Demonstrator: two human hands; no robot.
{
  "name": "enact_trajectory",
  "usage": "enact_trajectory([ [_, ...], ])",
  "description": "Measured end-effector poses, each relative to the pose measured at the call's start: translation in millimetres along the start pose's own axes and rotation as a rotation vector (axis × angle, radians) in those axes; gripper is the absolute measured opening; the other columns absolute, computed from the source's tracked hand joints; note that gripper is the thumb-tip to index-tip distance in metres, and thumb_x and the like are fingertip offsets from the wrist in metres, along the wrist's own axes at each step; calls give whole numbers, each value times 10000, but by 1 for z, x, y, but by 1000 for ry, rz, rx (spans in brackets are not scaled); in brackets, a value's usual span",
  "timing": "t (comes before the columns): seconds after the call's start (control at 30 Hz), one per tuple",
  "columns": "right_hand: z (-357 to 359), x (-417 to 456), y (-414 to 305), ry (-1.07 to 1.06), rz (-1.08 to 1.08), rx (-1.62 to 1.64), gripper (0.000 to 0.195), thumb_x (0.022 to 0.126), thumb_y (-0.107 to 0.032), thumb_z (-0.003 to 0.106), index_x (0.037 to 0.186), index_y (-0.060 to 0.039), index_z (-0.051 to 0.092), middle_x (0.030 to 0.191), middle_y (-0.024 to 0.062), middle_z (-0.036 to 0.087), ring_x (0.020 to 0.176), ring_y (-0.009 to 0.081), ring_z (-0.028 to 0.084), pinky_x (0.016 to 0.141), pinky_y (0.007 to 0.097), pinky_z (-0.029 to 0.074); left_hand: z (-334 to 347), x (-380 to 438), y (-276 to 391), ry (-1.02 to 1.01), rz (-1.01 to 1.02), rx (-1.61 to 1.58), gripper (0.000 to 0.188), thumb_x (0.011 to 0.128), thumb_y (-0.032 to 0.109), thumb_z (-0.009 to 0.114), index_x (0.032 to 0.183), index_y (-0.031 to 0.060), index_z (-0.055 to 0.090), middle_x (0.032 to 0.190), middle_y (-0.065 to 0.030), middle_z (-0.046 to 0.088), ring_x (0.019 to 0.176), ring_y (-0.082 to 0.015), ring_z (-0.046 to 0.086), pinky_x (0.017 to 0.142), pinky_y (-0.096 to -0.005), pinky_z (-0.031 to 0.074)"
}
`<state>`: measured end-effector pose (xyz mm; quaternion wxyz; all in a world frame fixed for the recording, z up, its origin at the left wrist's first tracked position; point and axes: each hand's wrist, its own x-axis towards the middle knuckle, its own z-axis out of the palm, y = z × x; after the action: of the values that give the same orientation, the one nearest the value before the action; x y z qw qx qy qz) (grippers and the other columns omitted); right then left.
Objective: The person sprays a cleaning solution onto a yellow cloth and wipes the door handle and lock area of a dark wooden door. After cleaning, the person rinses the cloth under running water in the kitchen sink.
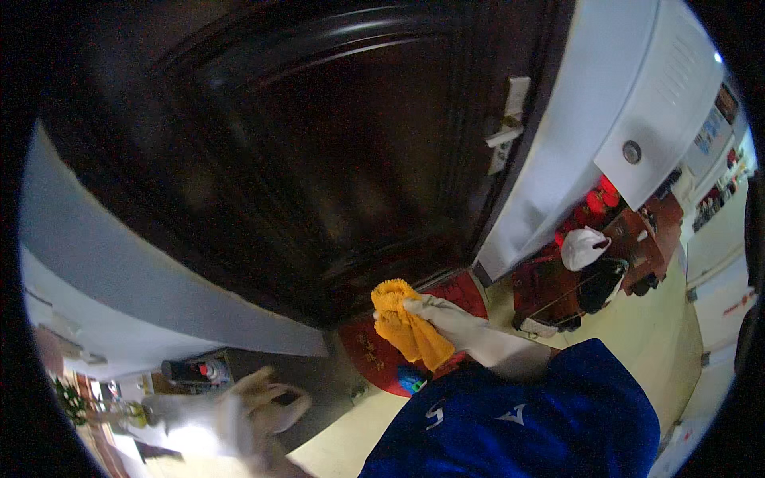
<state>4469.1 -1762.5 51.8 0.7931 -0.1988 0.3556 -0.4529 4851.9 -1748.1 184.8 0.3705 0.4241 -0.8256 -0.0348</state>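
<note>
My right hand (442, 319), in a whitish glove, is shut on a folded orange-yellow cloth (409, 328) in front of my blue shirt. The cloth hangs over a red doormat (373, 358) that bears writing. At the lower left is my left hand (269, 406), gloved too and strongly blurred, its fingers bent. A bright whitish blur (197, 427) lies beside it, and whether that hand holds something cannot be told. Before me stands a dark panelled door (334, 155) with a metal lever handle (505, 136).
A white cabinet door (651, 113) with a round fitting juts out at right. Below it are a reddish-brown cabinet (544, 293), a white bag (583, 248) and a black bag (600, 284). Bottles (212, 371) stand on a shelf at left. A blue item (412, 379) is by the mat.
</note>
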Motion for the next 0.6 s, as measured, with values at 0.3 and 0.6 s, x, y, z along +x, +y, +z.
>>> enact_trajectory([
  [0.3, -74, -61, -48, -231, -415, 420, 588, 1146, -491, 475, 1543, -59, 503, 1425, 142, 651, 1283, 297, 646, 1149, 466, 505, 239, 100, 135, -516, -477, -1075, 203, 985, 168, 725, 1112, 18, 772, 1154, -113, 782, 1093, -237, 721, 987, -377, 546],
  [0.6, -190, -108, -100, -124, -390, 496, 582, 1129, -500, 526, 1509, -60, 533, 1350, 97, 695, 1169, 225, 696, 1024, 394, 577, 364, 147, 215, -687, -425, -839, 176, 916, 207, 779, 1051, 94, 785, 983, -69, 740, 962, -241, 702, 889, -351, 538],
])
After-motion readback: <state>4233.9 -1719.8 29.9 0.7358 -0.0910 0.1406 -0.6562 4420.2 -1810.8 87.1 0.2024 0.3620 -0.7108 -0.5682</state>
